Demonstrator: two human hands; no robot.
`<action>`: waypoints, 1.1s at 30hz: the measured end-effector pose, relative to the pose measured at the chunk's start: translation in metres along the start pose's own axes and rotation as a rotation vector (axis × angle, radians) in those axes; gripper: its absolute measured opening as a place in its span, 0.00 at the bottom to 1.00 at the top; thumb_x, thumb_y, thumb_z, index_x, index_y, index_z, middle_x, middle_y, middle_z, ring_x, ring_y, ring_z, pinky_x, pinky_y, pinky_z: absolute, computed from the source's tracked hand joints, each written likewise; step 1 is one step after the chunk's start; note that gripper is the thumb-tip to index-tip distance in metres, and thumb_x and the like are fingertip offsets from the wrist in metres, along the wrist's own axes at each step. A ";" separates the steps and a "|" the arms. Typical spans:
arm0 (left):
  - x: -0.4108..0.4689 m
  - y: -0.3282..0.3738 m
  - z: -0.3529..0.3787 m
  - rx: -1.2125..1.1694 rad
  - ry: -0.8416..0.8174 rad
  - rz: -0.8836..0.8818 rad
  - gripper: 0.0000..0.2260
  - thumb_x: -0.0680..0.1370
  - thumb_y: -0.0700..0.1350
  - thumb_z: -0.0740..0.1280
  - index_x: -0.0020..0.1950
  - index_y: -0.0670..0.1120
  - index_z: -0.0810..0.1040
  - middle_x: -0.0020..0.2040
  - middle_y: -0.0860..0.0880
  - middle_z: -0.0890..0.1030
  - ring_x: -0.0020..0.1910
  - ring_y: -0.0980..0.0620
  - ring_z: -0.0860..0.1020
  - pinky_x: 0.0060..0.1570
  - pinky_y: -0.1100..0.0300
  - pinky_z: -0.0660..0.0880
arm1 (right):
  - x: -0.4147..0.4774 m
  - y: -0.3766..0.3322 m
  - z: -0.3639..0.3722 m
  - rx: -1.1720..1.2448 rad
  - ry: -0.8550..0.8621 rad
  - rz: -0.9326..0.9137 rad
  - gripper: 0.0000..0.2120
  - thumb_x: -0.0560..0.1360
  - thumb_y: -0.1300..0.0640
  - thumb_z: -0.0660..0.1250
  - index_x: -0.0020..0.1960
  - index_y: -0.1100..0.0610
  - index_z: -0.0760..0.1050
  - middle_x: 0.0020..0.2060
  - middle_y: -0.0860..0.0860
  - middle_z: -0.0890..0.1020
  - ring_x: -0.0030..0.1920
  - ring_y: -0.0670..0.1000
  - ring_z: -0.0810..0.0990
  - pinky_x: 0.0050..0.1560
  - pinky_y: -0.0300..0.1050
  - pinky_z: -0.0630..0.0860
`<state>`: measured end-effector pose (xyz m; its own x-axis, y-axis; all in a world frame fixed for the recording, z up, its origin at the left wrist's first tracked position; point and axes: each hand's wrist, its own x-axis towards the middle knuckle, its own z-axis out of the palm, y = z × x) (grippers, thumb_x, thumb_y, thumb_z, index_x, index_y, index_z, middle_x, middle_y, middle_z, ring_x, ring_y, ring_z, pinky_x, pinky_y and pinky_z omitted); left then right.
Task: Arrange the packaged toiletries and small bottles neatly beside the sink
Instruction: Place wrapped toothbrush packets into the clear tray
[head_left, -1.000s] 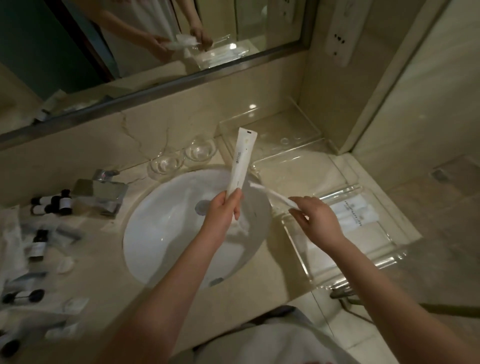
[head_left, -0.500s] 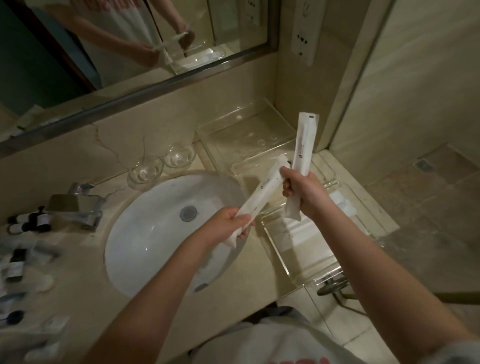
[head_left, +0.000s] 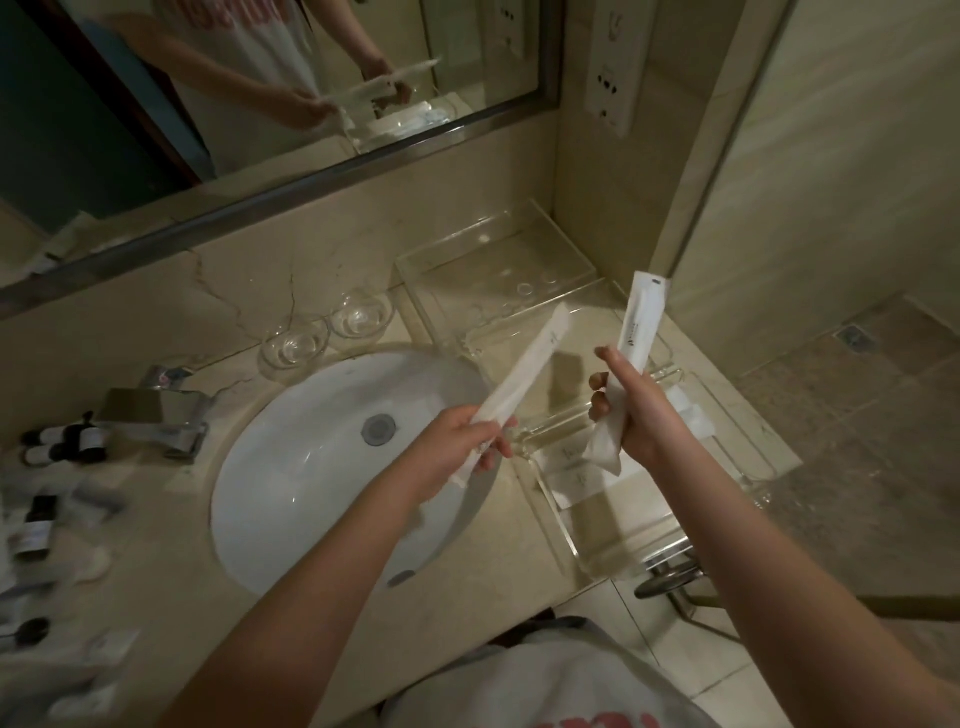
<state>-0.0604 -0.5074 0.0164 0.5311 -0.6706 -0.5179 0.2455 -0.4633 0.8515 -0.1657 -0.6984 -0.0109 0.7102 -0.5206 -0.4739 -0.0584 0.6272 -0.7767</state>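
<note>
Since half a second ago the two packets have come apart: the right hand (head_left: 644, 415) has drawn its long white packet (head_left: 638, 317) away from the second packet (head_left: 530, 369), whose tip it touched before, and now a clear gap stands between them. Both hands keep their hold as before.

The grip of the left hand (head_left: 462, 441) is closed around the lower end of the second packet, which slants up and to the right over the right rim of the sink (head_left: 291, 499). The grip of the right hand is closed around the lower half of the long white packet and holds it nearly upright above the clear tray (head_left: 613, 535); one finger sticks out to the left. Some flat white packets (head_left: 688, 418) lie in this tray.

On the table (head_left: 171, 582) left of the sink the small bottles (head_left: 62, 444) lie scattered and blurred. Two glass cups (head_left: 296, 343) stand behind the sink.
</note>
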 end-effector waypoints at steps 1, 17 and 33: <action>-0.001 0.002 -0.002 -0.107 -0.100 -0.052 0.10 0.79 0.35 0.57 0.53 0.39 0.77 0.31 0.50 0.80 0.24 0.56 0.73 0.27 0.65 0.70 | 0.001 0.000 -0.003 0.031 -0.031 0.019 0.16 0.71 0.46 0.70 0.52 0.53 0.71 0.32 0.49 0.72 0.24 0.44 0.67 0.27 0.36 0.68; 0.023 -0.007 0.025 -0.332 0.261 -0.040 0.05 0.75 0.35 0.67 0.46 0.43 0.76 0.41 0.44 0.80 0.26 0.59 0.78 0.27 0.67 0.74 | -0.014 -0.009 -0.037 -0.109 0.425 -0.066 0.10 0.69 0.53 0.73 0.38 0.59 0.76 0.20 0.48 0.71 0.22 0.46 0.68 0.25 0.38 0.68; 0.037 0.020 0.035 0.140 0.092 0.025 0.06 0.79 0.44 0.63 0.50 0.43 0.77 0.42 0.46 0.78 0.38 0.52 0.76 0.38 0.63 0.73 | -0.041 -0.012 -0.023 -0.457 0.187 -0.177 0.06 0.72 0.53 0.71 0.47 0.53 0.80 0.34 0.50 0.77 0.27 0.46 0.68 0.29 0.37 0.68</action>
<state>-0.0642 -0.5619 0.0114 0.6090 -0.6301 -0.4818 0.1196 -0.5275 0.8411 -0.2099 -0.6975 0.0080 0.6017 -0.7165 -0.3530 -0.2787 0.2259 -0.9334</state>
